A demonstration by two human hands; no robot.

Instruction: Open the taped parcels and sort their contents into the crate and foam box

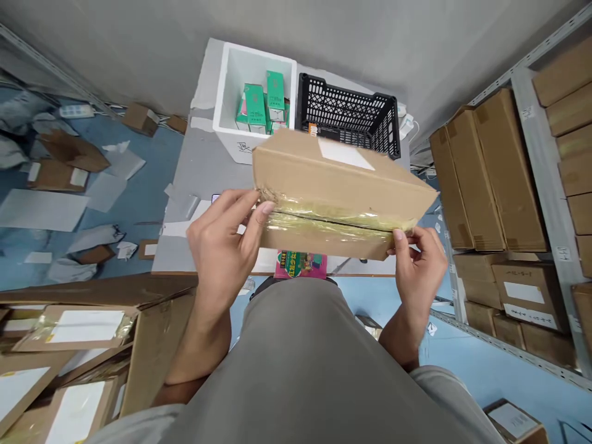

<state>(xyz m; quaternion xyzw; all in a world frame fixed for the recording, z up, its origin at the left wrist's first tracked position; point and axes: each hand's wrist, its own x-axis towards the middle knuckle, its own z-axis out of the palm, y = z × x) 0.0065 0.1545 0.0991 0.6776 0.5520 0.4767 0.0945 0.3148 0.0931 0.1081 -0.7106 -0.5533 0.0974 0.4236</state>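
Note:
A brown cardboard box (319,182) is held up over the desk, tilted so that one long side faces me. Shiny yellowish tape (296,222) runs along that side, with a dark narrow seam through it. My left hand (222,243) pinches the box's left end, thumb on the tape beside a torn, scuffed corner. At the opposite end, my right hand (420,262) grips the lower right corner, its thumb on the tape and its other fingers partly hidden. A white label (346,153) shows on the upper face. Below the box lies a colourful pink and green printed item (301,264).
A white foam box (221,92) with several green cartons (255,105) stands on the grey desk (185,166) beside a black plastic crate (395,126). At lower left, a large carton (157,339) holds labelled parcels. Shelves (531,142) of boxes line the right; packaging litters the left floor.

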